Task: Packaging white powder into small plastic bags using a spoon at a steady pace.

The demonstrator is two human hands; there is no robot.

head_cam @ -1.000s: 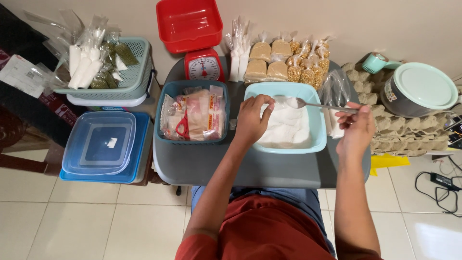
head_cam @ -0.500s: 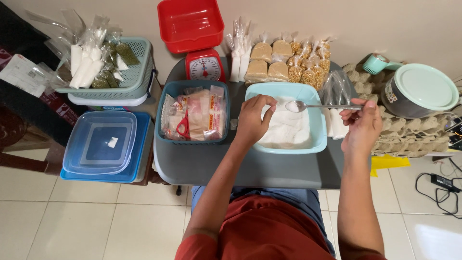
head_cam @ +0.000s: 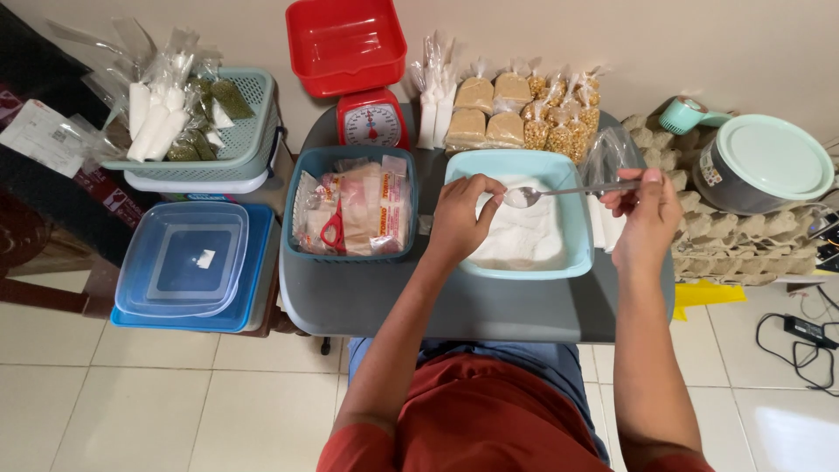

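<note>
Seen from above, a person sits at a dark grey table point(head_cam: 384, 306) crowded with packing goods. At far left, a pale green basket point(head_cam: 249, 144) holds clear bags of white and green contents, and below it sit stacked clear and blue lidded boxes point(head_cam: 188, 262). On the table's left part, a dark blue basket point(head_cam: 301, 162) holds packets and red-handled scissors point(head_cam: 332, 232). Behind it stands a red kitchen scale point(head_cam: 370, 122) with a red tray on top. Next comes a light blue tub point(head_cam: 572, 236) of white powder. The left hand point(head_cam: 459, 218) hovers over the tub's near-left part, fingers curled, thumb and fingertips pinched on something small and pale that cannot be made out. The right hand point(head_cam: 647, 214) is closed around the end of a metal spoon point(head_cam: 559, 190), held level over the tub, its bowl carrying white powder just beside the left fingertips. Behind the tub stand rows of filled bags point(head_cam: 511, 109), white, tan and yellow. A clear bag point(head_cam: 607, 157) stands by the right hand. At far right, a grey pot with a mint lid point(head_cam: 769, 157) rests on egg cartons point(head_cam: 752, 240).
</note>
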